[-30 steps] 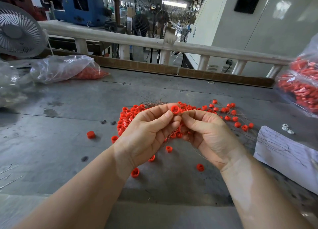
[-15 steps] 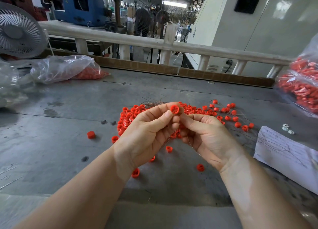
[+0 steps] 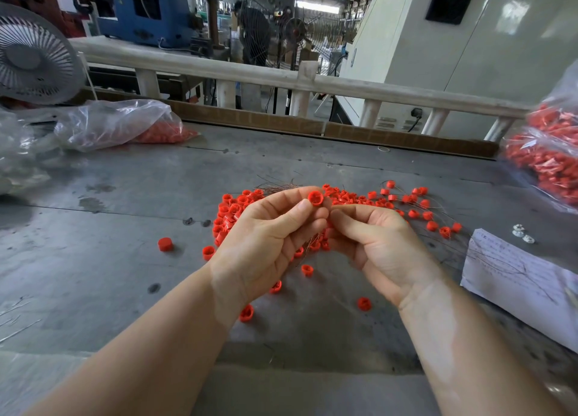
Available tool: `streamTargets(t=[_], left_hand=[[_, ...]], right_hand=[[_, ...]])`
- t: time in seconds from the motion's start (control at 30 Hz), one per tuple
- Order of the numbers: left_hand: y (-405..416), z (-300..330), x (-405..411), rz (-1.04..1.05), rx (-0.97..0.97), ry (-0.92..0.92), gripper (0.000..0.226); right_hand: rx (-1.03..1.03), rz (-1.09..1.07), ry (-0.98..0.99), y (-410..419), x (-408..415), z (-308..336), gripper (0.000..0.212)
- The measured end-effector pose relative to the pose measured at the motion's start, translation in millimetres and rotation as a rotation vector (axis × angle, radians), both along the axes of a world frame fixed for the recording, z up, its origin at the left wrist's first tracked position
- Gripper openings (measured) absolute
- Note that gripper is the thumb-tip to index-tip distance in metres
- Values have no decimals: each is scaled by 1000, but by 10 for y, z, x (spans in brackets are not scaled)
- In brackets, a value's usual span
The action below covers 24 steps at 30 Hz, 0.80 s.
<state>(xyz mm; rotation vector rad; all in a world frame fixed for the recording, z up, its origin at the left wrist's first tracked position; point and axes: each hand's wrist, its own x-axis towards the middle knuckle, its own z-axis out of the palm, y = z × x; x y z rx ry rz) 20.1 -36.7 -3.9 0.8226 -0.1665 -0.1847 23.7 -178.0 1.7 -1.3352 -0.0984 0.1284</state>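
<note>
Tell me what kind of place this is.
Most likely a factory floor, at a hand-assembly bench. A blue machine and a white machine cabinet stand behind the railing. A clear bag of red parts lies on the metal worktable. The left hand pinches one red cap over a loose pile.
</note>
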Motion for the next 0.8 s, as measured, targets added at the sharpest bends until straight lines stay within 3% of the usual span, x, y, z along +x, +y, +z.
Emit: streamTargets(t=[0.17,0.5,0.8], left_hand=[[-1,-38,17,59,100,1,20],[11,-48,0,60,199,-62,18],[19,-51,-15,70,265,-98,20]], right_hand=[[-38,-118,-156,-20,6,5,24],[157,-52,-137,-5,-16,48,19],[80,-81,-152,-17,-23,49,24]])
